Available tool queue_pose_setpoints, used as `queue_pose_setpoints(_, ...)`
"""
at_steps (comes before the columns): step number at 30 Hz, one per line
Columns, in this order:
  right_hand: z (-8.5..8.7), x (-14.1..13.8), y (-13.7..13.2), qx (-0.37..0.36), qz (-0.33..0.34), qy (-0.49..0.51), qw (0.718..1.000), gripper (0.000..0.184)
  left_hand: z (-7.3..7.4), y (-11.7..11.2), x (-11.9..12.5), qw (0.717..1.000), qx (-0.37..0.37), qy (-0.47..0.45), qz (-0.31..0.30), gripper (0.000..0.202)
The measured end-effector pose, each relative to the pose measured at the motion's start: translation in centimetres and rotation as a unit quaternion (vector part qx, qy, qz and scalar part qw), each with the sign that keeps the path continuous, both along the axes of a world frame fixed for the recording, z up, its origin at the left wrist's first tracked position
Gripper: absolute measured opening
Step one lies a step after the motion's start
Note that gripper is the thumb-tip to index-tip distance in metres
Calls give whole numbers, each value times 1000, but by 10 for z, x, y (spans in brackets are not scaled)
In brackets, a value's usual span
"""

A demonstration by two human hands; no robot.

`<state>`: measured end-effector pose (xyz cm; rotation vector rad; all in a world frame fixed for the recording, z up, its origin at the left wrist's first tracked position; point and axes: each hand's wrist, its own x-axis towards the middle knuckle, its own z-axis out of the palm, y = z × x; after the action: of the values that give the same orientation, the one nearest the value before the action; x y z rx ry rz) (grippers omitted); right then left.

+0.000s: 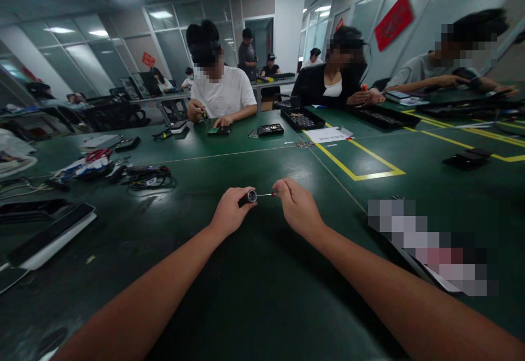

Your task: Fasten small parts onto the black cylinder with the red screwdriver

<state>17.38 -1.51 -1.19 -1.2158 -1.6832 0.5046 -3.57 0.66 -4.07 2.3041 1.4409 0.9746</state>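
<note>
Just above the green table, my left hand is closed around a small dark cylinder with a silvery round open end turned up toward me. What the cylinder belongs to cannot be made out. My right hand pinches the red handle of a thin screwdriver. The metal shaft points left and its tip meets the cylinder's side near the rim. The fingers of my right hand partly cover the handle.
Coiled black cables and a black-and-white device lie on the left. A partly blurred flat item sits at right. Across the green table, people work beside black trays; yellow tape marks the surface.
</note>
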Motion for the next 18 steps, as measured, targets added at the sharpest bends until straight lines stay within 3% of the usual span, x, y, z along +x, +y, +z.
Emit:
queue_pose_setpoints(11, 1, -1, -2, -15, 15, 29, 999, 18, 0, -1, 0, 999, 9, 23, -20, 31)
queue_pose_setpoints(18, 1, -2, -3, -15, -8, 26, 1000, 23, -3, 1, 0, 999, 21, 25, -22, 33)
